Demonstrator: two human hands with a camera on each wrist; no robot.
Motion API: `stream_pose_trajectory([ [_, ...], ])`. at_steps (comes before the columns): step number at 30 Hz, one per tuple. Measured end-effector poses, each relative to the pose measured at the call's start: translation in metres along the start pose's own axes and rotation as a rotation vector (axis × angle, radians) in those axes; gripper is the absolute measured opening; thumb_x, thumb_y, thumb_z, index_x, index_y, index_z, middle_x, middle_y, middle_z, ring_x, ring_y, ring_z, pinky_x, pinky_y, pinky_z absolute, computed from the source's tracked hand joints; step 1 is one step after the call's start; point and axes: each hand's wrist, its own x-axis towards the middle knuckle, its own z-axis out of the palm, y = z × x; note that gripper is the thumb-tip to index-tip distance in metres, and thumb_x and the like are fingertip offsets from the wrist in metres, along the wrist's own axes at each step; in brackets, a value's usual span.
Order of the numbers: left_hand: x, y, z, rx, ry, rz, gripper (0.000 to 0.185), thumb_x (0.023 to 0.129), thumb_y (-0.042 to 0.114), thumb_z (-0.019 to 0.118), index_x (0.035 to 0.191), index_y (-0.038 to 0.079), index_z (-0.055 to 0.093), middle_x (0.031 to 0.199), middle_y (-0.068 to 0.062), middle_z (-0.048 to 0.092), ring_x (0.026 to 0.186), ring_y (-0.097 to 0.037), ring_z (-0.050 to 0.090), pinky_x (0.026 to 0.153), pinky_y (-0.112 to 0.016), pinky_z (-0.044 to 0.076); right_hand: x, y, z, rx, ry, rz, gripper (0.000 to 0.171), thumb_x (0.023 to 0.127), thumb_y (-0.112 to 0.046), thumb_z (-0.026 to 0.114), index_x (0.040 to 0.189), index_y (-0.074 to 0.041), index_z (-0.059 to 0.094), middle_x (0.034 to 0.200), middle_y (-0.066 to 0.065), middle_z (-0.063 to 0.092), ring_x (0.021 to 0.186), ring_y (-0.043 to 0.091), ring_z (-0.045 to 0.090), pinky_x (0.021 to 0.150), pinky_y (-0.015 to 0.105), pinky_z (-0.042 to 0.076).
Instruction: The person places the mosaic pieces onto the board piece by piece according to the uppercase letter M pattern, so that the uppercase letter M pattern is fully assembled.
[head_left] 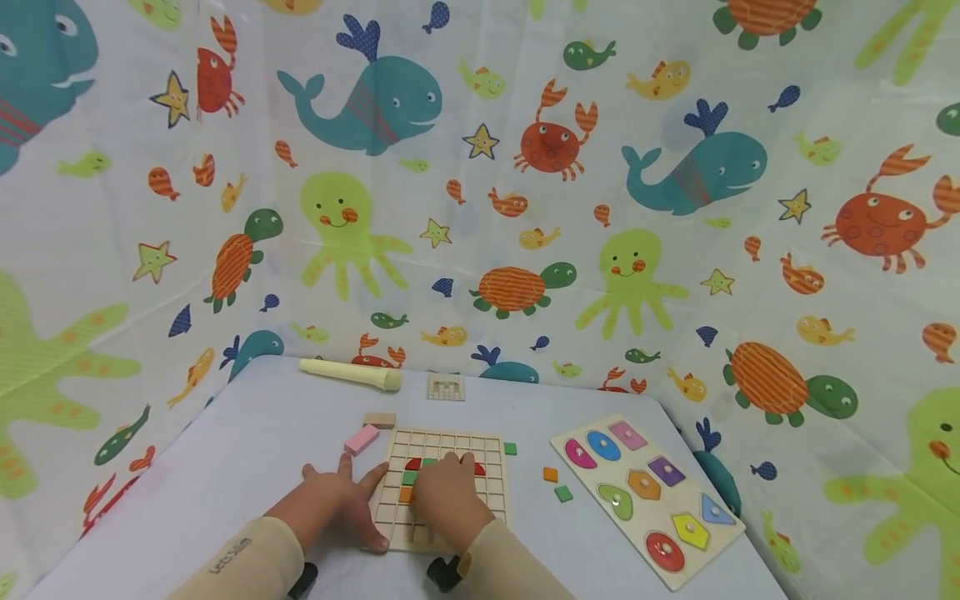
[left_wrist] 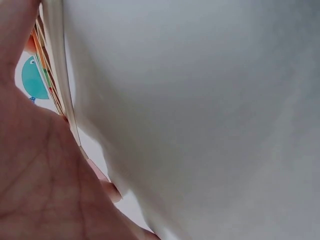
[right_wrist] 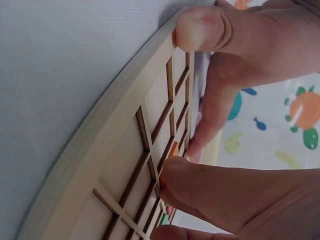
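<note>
Your left hand lies flat on the table with its fingers spread and straight, the fingertips touching the 9 o'clock edge of the wooden grid board; it grips nothing. In the left wrist view the palm fills the lower corner and the board's edge runs just beside it. Your right hand rests on top of the board, fingers bent down onto the grid. The right wrist view shows the fingertips pressing into the square cells of the board, with a bit of orange showing between them; whether they pinch a piece I cannot tell.

The board sits near the middle of the table, straight ahead of you. Red, green and orange tiles already lie in its cells, just at 9 o'clock of your right hand. A pink block and a plain wooden block lie just off the board's 10 o'clock corner. Loose tiles sit at 3 o'clock of the board: a green tile, an orange tile and a second green tile.

Further toward 3 o'clock lies a shape puzzle with coloured knob pieces. At the far edge, toward 12 o'clock, a cream stick and a small wooden grid piece lie near the sea-creature curtain.
</note>
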Motion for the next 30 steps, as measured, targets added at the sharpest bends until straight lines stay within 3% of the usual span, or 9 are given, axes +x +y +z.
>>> stream_pose_trajectory([
  [4,-0.001,0.001,-0.003,-0.002,0.004,-0.004,0.132,0.055,0.071,0.096,0.166,0.03,0.036,0.17,-0.041,0.005,0.138,-0.088,-0.001,0.105,-0.094,0.021,-0.006,0.002,-0.004,0.029,-0.004,-0.002,0.024,0.093,-0.046,0.08,0.084,-0.024,0.083,0.082,-0.004,0.071,0.097,0.024,0.054,0.108,0.054,0.038],
  [9,0.0,0.001,-0.001,-0.005,-0.006,-0.005,0.13,0.057,0.07,0.096,0.166,0.03,0.036,0.17,-0.041,0.006,0.138,-0.088,0.0,0.104,-0.094,0.021,-0.008,0.005,-0.001,0.124,-0.012,0.003,0.016,0.091,-0.046,0.081,0.086,-0.031,0.085,0.081,-0.009,0.071,0.097,0.025,0.055,0.105,0.054,0.038],
  [14,0.0,0.001,0.002,0.015,-0.011,0.002,0.13,0.057,0.072,0.095,0.165,0.03,0.036,0.17,-0.042,0.007,0.137,-0.088,0.002,0.105,-0.094,0.021,-0.006,0.013,0.007,0.234,0.026,0.011,0.012,0.091,-0.045,0.081,0.096,-0.036,0.085,0.098,-0.009,0.077,0.105,0.028,0.061,0.107,0.06,0.039],
  [19,-0.001,0.002,0.001,0.034,-0.004,0.008,0.13,0.057,0.073,0.094,0.165,0.03,0.036,0.169,-0.042,0.008,0.137,-0.088,0.003,0.105,-0.094,0.022,-0.011,0.027,0.006,0.337,0.089,0.034,0.02,0.091,-0.044,0.081,0.11,-0.037,0.083,0.114,-0.004,0.077,0.104,0.027,0.059,0.102,0.063,0.041],
  [27,-0.003,0.0,-0.002,0.027,0.0,0.007,0.129,0.058,0.073,0.094,0.165,0.03,0.037,0.17,-0.042,0.007,0.137,-0.088,0.003,0.103,-0.094,0.023,-0.02,0.044,0.005,0.474,0.096,0.099,0.029,0.089,-0.058,0.08,0.114,-0.043,0.083,0.104,-0.001,0.071,0.101,0.023,0.053,0.096,0.059,0.042],
  [30,-0.002,0.0,0.001,0.036,0.0,0.016,0.13,0.057,0.074,0.093,0.166,0.03,0.036,0.17,-0.042,0.008,0.137,-0.088,0.004,0.104,-0.094,0.022,-0.023,0.05,0.009,0.518,0.1,0.131,0.029,0.09,-0.06,0.078,0.109,-0.039,0.085,0.103,-0.001,0.072,0.1,0.023,0.053,0.097,0.06,0.041],
])
